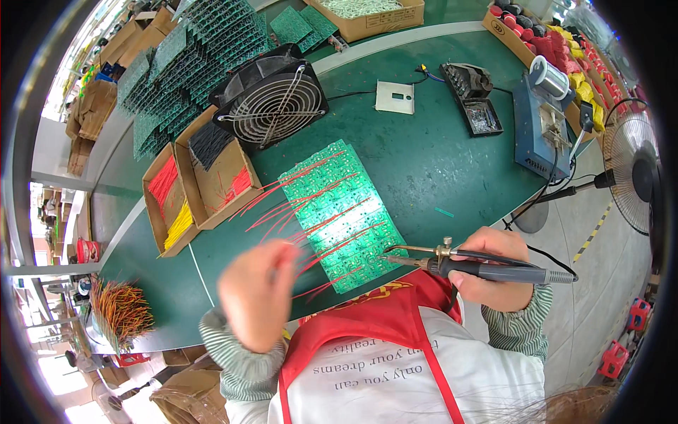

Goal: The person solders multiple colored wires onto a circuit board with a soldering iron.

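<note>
A green circuit board panel (346, 219) lies flat on the bench in front of me, with several red wires (311, 207) reaching out past its left edge. My right hand (494, 270) is wrapped round a soldering iron (487, 270) fitted with a thin metal feed tube. The iron's tip is at the panel's lower right part. Left of the panel, my left hand (256, 295) is raised with curled fingers pressed together, close to the wire ends. It is slightly blurred, and whatever its fingertips hold cannot be made out.
Cardboard trays (206, 222) of red, yellow and black wires stand left, beside a black fan (275, 102). Stacked circuit boards (191, 67) fill the far left. A blue solder feeder (540, 131) with a solder spool (549, 76) stands right. An orange wire bundle (121, 311) sits lower left.
</note>
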Demonstrator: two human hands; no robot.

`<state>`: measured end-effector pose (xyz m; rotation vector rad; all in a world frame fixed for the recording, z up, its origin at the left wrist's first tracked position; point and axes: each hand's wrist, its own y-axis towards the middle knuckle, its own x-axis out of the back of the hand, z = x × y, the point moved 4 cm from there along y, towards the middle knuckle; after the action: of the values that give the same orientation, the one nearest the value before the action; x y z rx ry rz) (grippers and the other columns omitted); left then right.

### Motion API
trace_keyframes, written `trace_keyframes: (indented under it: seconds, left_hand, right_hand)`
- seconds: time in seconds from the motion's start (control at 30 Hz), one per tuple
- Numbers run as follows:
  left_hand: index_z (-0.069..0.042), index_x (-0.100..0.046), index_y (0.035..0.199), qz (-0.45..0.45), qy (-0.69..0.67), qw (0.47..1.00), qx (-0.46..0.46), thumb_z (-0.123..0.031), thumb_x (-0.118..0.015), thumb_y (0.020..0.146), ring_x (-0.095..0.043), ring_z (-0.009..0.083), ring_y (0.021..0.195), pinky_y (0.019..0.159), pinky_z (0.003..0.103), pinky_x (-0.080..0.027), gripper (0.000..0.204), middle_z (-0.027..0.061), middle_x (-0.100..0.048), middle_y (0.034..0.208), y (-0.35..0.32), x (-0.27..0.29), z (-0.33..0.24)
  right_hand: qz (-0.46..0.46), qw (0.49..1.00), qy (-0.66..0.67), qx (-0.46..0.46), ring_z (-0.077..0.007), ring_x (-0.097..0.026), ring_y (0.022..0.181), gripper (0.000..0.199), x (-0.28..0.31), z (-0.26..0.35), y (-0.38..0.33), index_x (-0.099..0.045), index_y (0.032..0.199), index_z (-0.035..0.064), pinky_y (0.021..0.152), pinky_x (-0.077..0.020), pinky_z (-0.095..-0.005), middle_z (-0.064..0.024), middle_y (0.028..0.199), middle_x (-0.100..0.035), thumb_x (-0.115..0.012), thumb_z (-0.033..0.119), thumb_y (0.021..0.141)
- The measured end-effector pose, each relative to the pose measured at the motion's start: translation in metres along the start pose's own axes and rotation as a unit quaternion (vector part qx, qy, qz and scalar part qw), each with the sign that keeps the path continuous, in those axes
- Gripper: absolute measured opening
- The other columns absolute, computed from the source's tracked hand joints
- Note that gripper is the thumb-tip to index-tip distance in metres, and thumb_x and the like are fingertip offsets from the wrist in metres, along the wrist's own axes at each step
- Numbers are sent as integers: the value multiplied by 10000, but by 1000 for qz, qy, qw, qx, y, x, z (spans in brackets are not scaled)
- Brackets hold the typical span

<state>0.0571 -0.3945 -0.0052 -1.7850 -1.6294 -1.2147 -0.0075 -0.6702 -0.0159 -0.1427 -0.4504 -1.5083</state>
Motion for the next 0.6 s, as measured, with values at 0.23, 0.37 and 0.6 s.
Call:
trace_keyframes:
  seconds: [0.23,0.37,0.6]
  left_hand:
    - [-21,-644,838,169,-132,973,-83,-57,-686,754,-551,210,549,513,302,-438,101,96,-598,719,-9,-55,-27]
    - [-18,-633,820,167,-135,974,-75,-68,-685,754,-512,176,518,490,288,-416,98,83,-578,706,-6,-62,-26]
    - [-29,-610,822,202,-116,971,-55,-88,-664,760,-595,280,652,569,368,-466,101,100,-595,761,-6,-60,-26]
  right_hand:
    - [-14,1000,-1,3,-88,-568,487,177,4,0,-3,-583,777,21,465,-423,-216,-38,611,-615,-718,68,673]
    - [-11,1000,13,-16,-88,-567,490,173,4,-4,-4,-587,772,21,465,-422,-216,-35,613,-613,-719,71,672]
    - [5,999,19,-25,-87,-572,503,166,3,-4,2,-592,765,15,468,-428,-223,-36,609,-611,-718,65,670]
